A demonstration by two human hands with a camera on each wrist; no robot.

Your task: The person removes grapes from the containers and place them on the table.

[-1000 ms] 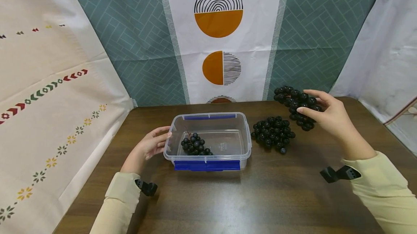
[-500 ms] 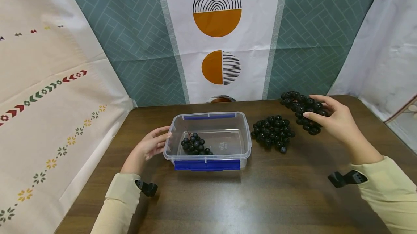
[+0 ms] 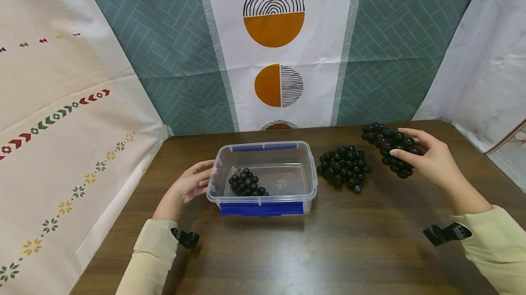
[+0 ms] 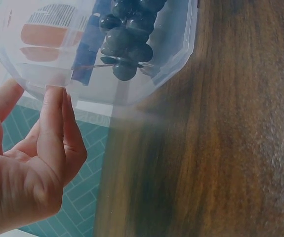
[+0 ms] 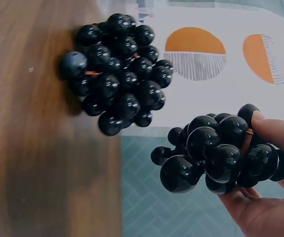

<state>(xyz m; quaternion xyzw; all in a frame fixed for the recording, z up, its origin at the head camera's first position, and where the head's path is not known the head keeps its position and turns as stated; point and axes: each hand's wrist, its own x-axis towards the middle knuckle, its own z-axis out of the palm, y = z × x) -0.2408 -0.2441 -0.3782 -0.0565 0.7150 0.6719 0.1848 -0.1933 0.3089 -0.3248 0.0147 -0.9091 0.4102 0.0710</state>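
Observation:
My right hand (image 3: 431, 155) pinches a bunch of black grapes (image 3: 382, 142) between thumb and fingers, at the right side of the table. In the right wrist view this held bunch (image 5: 221, 148) hangs apart from the second bunch. That second bunch of black grapes (image 3: 344, 167) lies on the table, just right of a clear plastic container (image 3: 261, 199) with blue clips. Inside the lidless container, a small bunch of grapes (image 3: 245, 183) sits toward the left. My left hand (image 3: 191, 181) touches the container's left side with its fingertips, fingers fairly straight.
The dark wooden table (image 3: 328, 249) meets a patterned cloth backdrop (image 3: 271, 76) at its far edge. A white embroidered cloth (image 3: 82, 158) slopes along the left side, and pale cloth (image 3: 489, 80) hangs at the right.
My right hand has moved right and lower in the head view, carrying its grape bunch farther from the one on the table. The left hand and container stay put.

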